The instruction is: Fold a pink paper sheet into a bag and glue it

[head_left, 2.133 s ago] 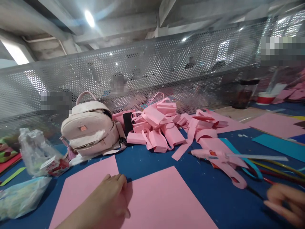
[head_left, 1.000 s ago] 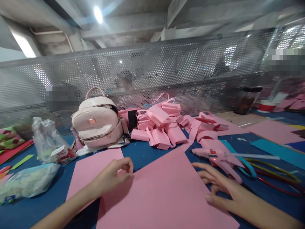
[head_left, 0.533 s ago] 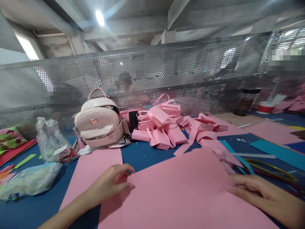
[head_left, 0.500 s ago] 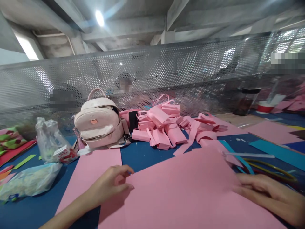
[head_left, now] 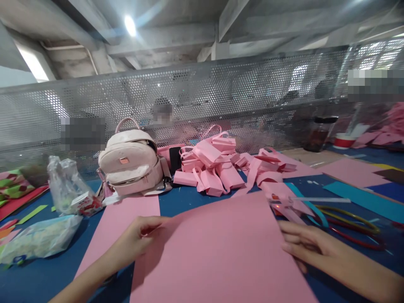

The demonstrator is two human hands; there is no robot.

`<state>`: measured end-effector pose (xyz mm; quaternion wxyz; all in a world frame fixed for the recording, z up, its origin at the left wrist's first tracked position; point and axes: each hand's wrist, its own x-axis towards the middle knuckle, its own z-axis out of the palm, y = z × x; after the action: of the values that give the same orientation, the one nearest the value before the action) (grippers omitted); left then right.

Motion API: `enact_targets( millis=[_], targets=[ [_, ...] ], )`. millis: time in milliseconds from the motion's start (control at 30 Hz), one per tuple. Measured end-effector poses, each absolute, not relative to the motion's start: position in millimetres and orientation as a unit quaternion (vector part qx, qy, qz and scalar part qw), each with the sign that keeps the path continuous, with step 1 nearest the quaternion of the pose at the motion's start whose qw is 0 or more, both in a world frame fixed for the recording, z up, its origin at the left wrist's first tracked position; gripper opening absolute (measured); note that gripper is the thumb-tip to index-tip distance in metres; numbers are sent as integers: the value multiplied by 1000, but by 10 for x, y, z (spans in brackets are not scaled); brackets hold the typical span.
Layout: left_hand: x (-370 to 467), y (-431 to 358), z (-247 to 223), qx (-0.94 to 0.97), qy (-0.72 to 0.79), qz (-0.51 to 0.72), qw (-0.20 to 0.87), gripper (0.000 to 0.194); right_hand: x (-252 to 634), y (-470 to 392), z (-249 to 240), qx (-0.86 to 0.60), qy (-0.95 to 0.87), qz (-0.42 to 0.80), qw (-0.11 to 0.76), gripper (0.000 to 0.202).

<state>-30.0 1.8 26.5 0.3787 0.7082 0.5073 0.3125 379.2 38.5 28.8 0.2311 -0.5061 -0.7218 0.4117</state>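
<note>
A large pink paper sheet [head_left: 217, 248] is bowed up in front of me, its far edge raised off the table. My left hand [head_left: 140, 233] pinches its left edge between thumb and fingers. At the right edge, my right hand [head_left: 311, 246] grips the sheet with fingers nearly straight and thumb on the near side. Under the left side lies another pink sheet [head_left: 126, 214], flat on the blue table [head_left: 41, 282]. Just beyond my right hand is what looks like a glue gun [head_left: 276, 203] with a small orange light and a clear stick.
A pale pink backpack [head_left: 131, 162] stands at the back, beside a heap of small pink paper bags [head_left: 214, 164]. Plastic bags [head_left: 41, 237] and a small carton [head_left: 86, 204] lie left. On the right are blue strips [head_left: 362, 202], yellow and red loops [head_left: 353, 216], and a dark-lidded jar [head_left: 318, 134].
The sheet's right edge and my right hand have moved left. My left hand has shifted slightly left and closed on the left edge, and the sheet bows more.
</note>
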Motion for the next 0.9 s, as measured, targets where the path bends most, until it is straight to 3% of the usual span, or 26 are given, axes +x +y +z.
enact_targets(
  millis=[100,267,367,567,700,800,900],
  targets=[
    [-435,52,192,700,527,340,342,32,3665,422,244,-474,-763,378,227,63],
    [-532,82,102,690,530,368,327,35,3411,416,164,-428,-862,76,258,72],
    [-501,113,65,692,524,377,324,39,3219,350,139,-321,-914,-27,248,75],
    [-429,191,-70,707,521,370,303,50,2860,156,267,-168,-983,13,77,64],
    [-437,186,-198,732,512,355,274,60,2755,236,189,-142,-988,49,46,62],
    [-399,116,-299,803,483,319,144,70,2755,391,-89,-89,-990,65,83,49],
    [-319,36,-383,873,412,236,-110,65,2762,477,-305,-80,-988,66,113,42]
  ],
)
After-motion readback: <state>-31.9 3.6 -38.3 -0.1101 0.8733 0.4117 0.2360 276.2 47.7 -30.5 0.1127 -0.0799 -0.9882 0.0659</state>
